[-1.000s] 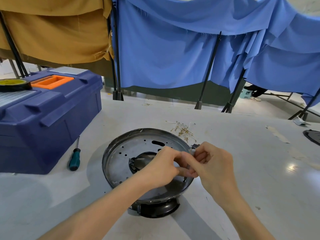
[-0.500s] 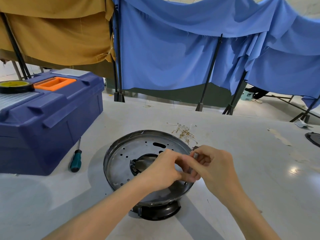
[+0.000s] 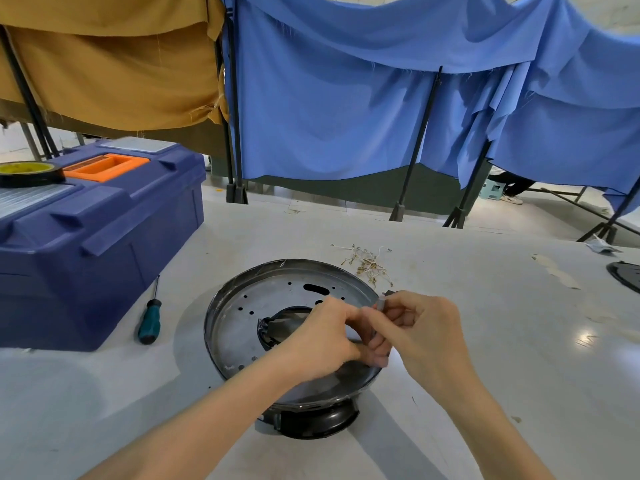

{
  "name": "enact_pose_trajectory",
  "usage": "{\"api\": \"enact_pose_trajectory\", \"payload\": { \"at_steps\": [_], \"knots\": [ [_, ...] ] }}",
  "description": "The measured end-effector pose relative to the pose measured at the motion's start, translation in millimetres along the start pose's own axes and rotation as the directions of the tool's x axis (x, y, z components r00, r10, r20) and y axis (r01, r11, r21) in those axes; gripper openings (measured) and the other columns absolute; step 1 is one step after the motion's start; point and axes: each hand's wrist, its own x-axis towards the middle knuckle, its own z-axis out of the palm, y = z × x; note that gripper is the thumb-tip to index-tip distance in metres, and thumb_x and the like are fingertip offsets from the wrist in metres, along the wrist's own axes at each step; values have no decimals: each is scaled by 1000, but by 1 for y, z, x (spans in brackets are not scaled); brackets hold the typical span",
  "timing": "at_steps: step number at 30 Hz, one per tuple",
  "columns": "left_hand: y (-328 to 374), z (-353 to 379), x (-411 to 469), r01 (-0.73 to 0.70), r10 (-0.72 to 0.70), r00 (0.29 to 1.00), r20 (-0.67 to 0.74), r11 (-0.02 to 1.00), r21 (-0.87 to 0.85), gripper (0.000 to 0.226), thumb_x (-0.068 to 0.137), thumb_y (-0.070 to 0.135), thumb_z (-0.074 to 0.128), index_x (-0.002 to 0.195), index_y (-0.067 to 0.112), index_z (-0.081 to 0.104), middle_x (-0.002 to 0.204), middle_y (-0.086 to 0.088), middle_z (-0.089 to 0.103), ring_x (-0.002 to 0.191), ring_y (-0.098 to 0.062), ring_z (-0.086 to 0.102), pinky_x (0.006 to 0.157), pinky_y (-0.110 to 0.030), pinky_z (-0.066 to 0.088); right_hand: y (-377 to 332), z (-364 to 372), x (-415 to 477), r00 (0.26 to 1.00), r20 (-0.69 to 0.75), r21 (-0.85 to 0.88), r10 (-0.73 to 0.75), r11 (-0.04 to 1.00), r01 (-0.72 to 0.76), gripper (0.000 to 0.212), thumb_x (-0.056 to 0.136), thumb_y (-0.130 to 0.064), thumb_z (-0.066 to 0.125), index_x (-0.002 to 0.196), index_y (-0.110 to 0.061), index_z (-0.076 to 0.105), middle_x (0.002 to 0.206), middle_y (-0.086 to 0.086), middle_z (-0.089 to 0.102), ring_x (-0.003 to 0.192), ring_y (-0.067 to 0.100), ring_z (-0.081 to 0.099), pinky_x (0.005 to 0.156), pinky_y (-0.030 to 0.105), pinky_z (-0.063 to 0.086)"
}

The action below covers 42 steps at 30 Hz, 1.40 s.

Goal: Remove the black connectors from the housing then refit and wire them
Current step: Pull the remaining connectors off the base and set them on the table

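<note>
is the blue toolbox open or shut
Shut: the toolbox has its lid seated flat on the body all round, and a roll of tape rests on top.

Workshop: toolbox (image 3: 100, 237), screwdriver (image 3: 149, 322), cloth partitions (image 3: 332, 109).

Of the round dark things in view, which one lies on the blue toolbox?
The tape roll with a yellow inside, at far left. The housing and the dark disc at the right edge rest on the table.

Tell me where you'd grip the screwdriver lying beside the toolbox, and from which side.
Probably the teal handle of the screwdriver, the thick end nearest the person; its thin shaft points away. Come from above or the right, since the blue toolbox crowds its left.
</note>
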Motion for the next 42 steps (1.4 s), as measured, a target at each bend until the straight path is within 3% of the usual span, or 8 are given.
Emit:
{"api": "enact_pose_trajectory", "payload": {
  "at_steps": [4, 11, 16, 21, 26, 30, 36, 42],
  "knots": [
    [0, 1, 2, 11, -10, 1000, -11, 996, 86, 15, 81, -6, 68, 86, 7, 73, 71, 5, 67, 74, -5, 62, 82, -28, 52, 1, 10, -5, 988, -146, -60, 54, 996, -63, 18, 77, -18, 80, 64, -15, 69, 50, -3, 65, 45, 7, 62, 47, 9, 44],
    [-1, -2, 1, 44, -44, 999, -4, 995, 86, 34, 82, -15, 55, 66, 12, 68, 77, -7, 72, 77, -7, 64, 88, -29, 53, -10, -8, 3, 982, 177, -43, -60, 997, 69, 19, 79, -18, 78, 82, -35, 70, 59, -8, 69, 53, 11, 66, 63, 28, 58],
    [-5, 3, 0, 31, -31, 999, -12, 999, 31, 11, 76, 8, 79, 78, 0, 71, 73, -5, 68, 72, -6, 58, 83, -23, 50, -4, 2, 1, 1000, -18, -49, -20, 999, 20, 17, 77, -14, 79, 66, -15, 67, 51, 2, 64, 47, 16, 62, 54, 25, 53],
    [-3, 3, 2, 33, -31, 999, -18, 996, 79, 7, 86, 1, 66, 85, 5, 72, 86, -7, 73, 84, -7, 65, 86, -25, 52, -3, 12, -5, 990, -131, -4, 57, 998, -58, 20, 74, -18, 82, 62, -19, 66, 49, -4, 63, 39, 5, 57, 45, 9, 42],
    [1, 2, 1, 53, -54, 999, 4, 997, 56, 19, 85, -2, 66, 73, 12, 69, 76, -2, 69, 77, -5, 60, 89, -29, 52, -10, -9, 6, 989, 147, -20, -32, 999, 36, 14, 77, -18, 79, 82, -28, 72, 68, -6, 69, 51, 16, 67, 61, 35, 59],
    [0, 1, 0, 41, -41, 999, 10, 999, 0, 8, 81, 3, 72, 78, -4, 69, 83, -24, 67, 76, -14, 56, 92, -43, 48, -7, -6, 2, 994, 77, -26, -80, 996, 82, 16, 78, -5, 77, 73, -18, 70, 59, -3, 66, 54, 22, 67, 61, 41, 58],
    [3, 2, 0, 47, -47, 999, -7, 999, 23, 17, 78, 8, 77, 68, 16, 67, 68, 9, 65, 74, -4, 59, 90, -38, 51, -3, 1, -2, 995, -97, 0, 27, 1000, -27, 20, 73, -10, 81, 63, -20, 67, 54, -2, 67, 47, 15, 66, 52, 18, 50],
    [6, -3, -1, 43, -43, 999, 8, 998, 38, 13, 83, -10, 63, 73, -2, 66, 78, -18, 68, 78, -7, 60, 90, -35, 53, -10, -13, 9, 981, 188, -57, -53, 996, 65, 13, 76, -20, 80, 74, -28, 71, 62, -6, 68, 54, 23, 67, 62, 40, 59]
  ]
}}
